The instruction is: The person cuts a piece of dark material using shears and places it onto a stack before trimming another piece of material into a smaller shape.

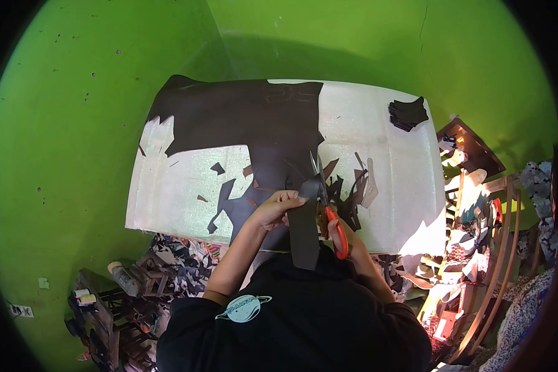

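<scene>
My left hand (278,209) pinches a dark strip of material (304,232) that hangs down toward my chest. Close beside it, my right hand (344,234) is wrapped round the red handles of a pair of scissors (337,234). The blades point away from me, slightly apart, at the upper edge of the strip. Under and beyond both hands lies a large dark sheet (242,118) with an irregular, cut outline. Dark offcuts (353,198) are scattered to the right of the scissors, and smaller scraps lie left of my left hand.
The white table (390,167) stands against green walls. A stack of dark cut pieces (408,114) sits at its far right. Wooden furniture with spools (85,296) is at lower left, and a wooden frame (499,260) with a cluttered heap is at right.
</scene>
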A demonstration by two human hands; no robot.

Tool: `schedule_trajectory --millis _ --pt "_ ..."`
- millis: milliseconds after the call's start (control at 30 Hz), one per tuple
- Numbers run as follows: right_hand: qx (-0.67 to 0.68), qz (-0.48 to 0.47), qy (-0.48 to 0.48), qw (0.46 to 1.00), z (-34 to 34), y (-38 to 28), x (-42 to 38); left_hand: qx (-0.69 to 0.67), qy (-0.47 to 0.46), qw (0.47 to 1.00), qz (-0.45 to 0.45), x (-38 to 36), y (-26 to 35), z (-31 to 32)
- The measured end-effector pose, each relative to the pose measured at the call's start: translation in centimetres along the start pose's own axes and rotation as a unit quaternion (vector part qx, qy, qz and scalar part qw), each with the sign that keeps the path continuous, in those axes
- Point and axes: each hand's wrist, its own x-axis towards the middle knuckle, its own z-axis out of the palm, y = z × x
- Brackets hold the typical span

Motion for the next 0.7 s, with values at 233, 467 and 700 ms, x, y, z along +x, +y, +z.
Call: schedule_trajectory --millis 233,467,700 --pt "-0.014 -0.049 0.023 0.998 0.0 -1.4 -0.2 0.106 0.048 0.993 0.038 -0.7 1.4 1.5" --pt "0.141 0.041 0.005 0.989 0.6 1.3 -0.3 0.241 0.133 0.952 0.13 -0.2 1.9 0.3" --pt "0.179 0.07 -0.052 0.98 0.6 -0.3 -0.8 0.243 0.184 0.943 0.135 -0.8 2.7 0.4"
